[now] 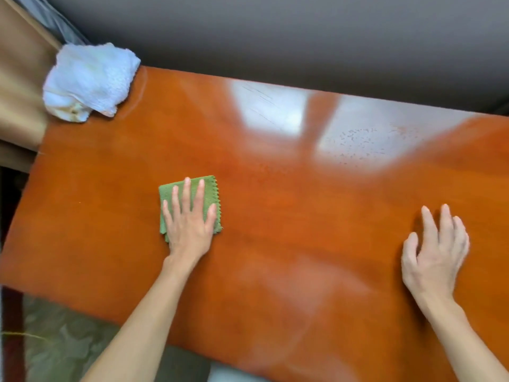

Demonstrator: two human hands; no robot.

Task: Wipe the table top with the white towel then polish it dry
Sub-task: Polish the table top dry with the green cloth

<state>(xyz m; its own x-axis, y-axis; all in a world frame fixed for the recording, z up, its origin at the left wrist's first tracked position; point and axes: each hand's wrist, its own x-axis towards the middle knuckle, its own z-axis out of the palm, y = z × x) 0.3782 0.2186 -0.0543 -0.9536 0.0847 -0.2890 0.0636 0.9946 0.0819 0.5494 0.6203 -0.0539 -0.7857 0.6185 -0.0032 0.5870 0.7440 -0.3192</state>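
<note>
The table (275, 216) has a glossy orange-brown wooden top, smooth enough to mirror a pale window glare near its far edge, where small speckles, perhaps droplets, dot the shine; the blur makes that hard to settle. The white towel (91, 81) is thick, nubbly terry, crumpled into a soft heap on the far left corner, partly hanging past the edge, well apart from both hands. A green cloth (213, 194), thin and folded square with a zigzag-cut border, lies flat on the left-centre of the top. The left hand (190, 224) presses on it, palm down, fingers spread. The right hand (436, 252) rests on bare wood, fingers loosely curved, holding nothing.
</note>
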